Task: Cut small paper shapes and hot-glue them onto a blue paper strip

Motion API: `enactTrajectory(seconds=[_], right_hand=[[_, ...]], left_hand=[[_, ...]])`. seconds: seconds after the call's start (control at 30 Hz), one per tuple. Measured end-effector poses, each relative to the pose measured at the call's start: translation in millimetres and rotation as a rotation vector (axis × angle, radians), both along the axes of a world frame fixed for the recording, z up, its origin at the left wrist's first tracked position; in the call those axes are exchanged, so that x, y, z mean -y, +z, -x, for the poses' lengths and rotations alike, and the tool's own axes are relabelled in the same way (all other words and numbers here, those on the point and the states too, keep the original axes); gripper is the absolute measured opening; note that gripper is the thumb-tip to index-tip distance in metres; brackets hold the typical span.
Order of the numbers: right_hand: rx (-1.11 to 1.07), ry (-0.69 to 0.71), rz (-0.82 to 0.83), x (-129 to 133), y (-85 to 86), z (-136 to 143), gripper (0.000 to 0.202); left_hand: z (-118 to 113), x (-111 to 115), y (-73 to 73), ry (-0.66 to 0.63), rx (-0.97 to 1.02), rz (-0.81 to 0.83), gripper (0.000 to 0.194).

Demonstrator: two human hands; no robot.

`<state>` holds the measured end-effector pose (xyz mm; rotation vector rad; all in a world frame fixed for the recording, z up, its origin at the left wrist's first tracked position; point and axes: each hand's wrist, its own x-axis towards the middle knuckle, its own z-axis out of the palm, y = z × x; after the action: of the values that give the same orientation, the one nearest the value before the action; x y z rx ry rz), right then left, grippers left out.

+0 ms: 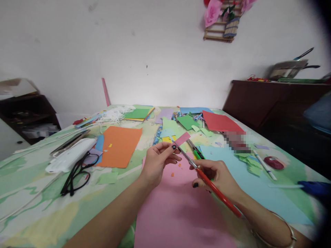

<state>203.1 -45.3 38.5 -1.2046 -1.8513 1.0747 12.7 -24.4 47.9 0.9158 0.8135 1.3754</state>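
Note:
Near the middle of the table, my left hand [157, 160] pinches a small pink strip of paper [183, 138] between thumb and fingers. My right hand [219, 175] is closed round a pair of scissors [207, 179] with red handles, seen nearly edge-on. Their silver blades point up and left, reaching the pink strip beside my left fingertips. Whether the blades are apart cannot be made out. Below both hands lies a large pink sheet [178, 210] with a few tiny orange scraps on it. A green utility knife [198, 153] lies just behind the scissors.
To the left are an orange sheet [120, 146], black glasses [80, 174] and a white power strip [72, 155]. A light blue sheet [258, 187] spreads at right, with a marker [265, 167] and a blue glue gun [314, 189] nearby. Coloured papers and a red sheet [219, 121] lie farther back.

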Motion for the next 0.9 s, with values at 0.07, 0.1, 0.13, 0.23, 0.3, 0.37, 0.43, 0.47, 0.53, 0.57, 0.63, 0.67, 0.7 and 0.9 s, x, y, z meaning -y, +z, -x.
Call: enactTrajectory(seconds=[0.07, 0.1, 0.13, 0.23, 0.3, 0.37, 0.43, 0.47, 0.53, 0.57, 0.63, 0.67, 0.7, 0.9], right_hand=[[0.010, -0.011, 0.001, 0.3, 0.6, 0.4, 0.029], [0.016, -0.019, 0.000, 0.4, 0.9, 0.6, 0.031], [0.022, -0.023, -0.003, 0.6, 1.2, 0.8, 0.032], [0.035, -0.030, -0.009, 0.9, 1.4, 1.4, 0.035], [0.036, -0.029, -0.009, 1.0, 1.0, 1.5, 0.035], [0.035, -0.026, -0.006, 1.0, 0.3, 1.4, 0.034], [0.038, -0.021, -0.011, 0.8, -0.7, 1.0, 0.035], [0.040, -0.019, -0.016, 0.7, -1.3, 0.7, 0.035], [0.043, -0.017, -0.027, 0.2, -2.6, 0.0, 0.036], [0.042, -0.017, -0.033, -0.1, -3.1, -0.3, 0.037], [0.041, -0.008, -0.040, -0.7, -3.9, -0.6, 0.037], [0.040, -0.002, -0.043, -0.9, -4.1, -0.6, 0.037], [0.040, 0.007, -0.046, -1.1, -4.1, -0.5, 0.037], [0.035, 0.039, -0.062, -0.6, -2.8, 1.9, 0.032]], left_hand=[[0.1, 0.3, 0.4, 0.001, -0.001, 0.005, 0.020], [0.1, 0.3, 0.4, 0.001, -0.002, 0.007, 0.020], [0.1, 0.2, 0.4, 0.001, -0.004, 0.008, 0.020], [0.1, 0.0, 0.3, 0.003, -0.009, 0.009, 0.020], [0.0, 0.1, 0.5, 0.002, -0.007, 0.008, 0.021], [-0.1, 0.1, 1.0, 0.001, -0.002, 0.009, 0.021], [-0.1, 0.1, 1.5, -0.002, 0.001, 0.011, 0.021], [-0.1, 0.0, 1.5, -0.004, 0.002, 0.013, 0.021], [0.3, -0.1, 1.3, -0.005, 0.004, 0.015, 0.021], [0.4, -0.1, 1.0, -0.008, 0.005, 0.014, 0.021], [0.6, 0.1, 0.4, -0.009, 0.006, 0.013, 0.020], [0.6, 0.1, 0.2, -0.008, 0.005, 0.013, 0.020], [0.5, 0.2, 0.0, -0.006, 0.003, 0.013, 0.020], [-0.8, -0.1, 0.2, 0.003, -0.010, 0.015, 0.020]])
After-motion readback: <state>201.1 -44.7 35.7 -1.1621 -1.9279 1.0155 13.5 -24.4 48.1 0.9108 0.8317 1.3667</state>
